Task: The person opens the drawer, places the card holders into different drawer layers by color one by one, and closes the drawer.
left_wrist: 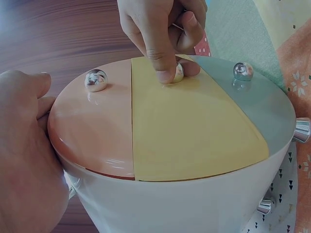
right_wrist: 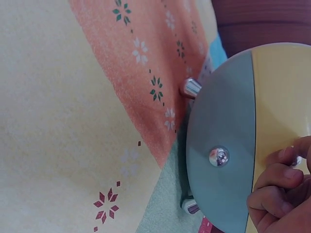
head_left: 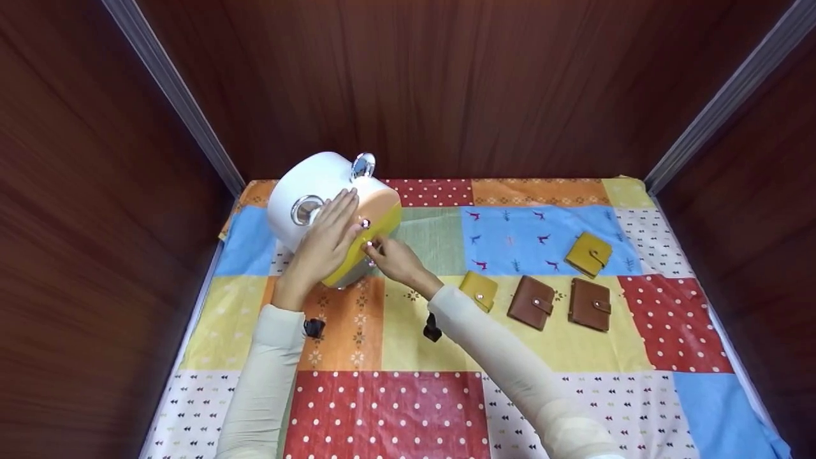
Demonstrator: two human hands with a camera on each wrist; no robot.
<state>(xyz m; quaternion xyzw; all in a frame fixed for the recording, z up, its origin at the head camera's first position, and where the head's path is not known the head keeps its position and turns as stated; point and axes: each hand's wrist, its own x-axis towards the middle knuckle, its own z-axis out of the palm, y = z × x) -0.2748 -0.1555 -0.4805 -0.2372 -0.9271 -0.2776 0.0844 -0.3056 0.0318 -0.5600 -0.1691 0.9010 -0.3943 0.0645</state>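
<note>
A white drum-shaped container point(head_left: 319, 171) stands at the back left, its round face tilted toward me. That face is split into an orange panel point(left_wrist: 92, 126), a yellow panel point(left_wrist: 189, 131) and a grey-green panel point(right_wrist: 221, 116), each with a silver ball knob. My right hand point(head_left: 396, 260) pinches the yellow panel's knob point(left_wrist: 178, 74) between thumb and finger. On the container's upper side, beside the orange panel, my left hand point(head_left: 326, 242) rests with its fingers straight. The yellow panel sits level with its neighbours.
Silver ring handles point(head_left: 363, 166) stick up from the container, and short silver feet point(right_wrist: 192, 88) are on its lower side. Right of it lie two mustard wallets point(head_left: 589, 254) and two brown wallets point(head_left: 531, 302) on a patchwork cloth point(head_left: 386, 414). Wood-grain walls point(head_left: 440, 89) enclose the table.
</note>
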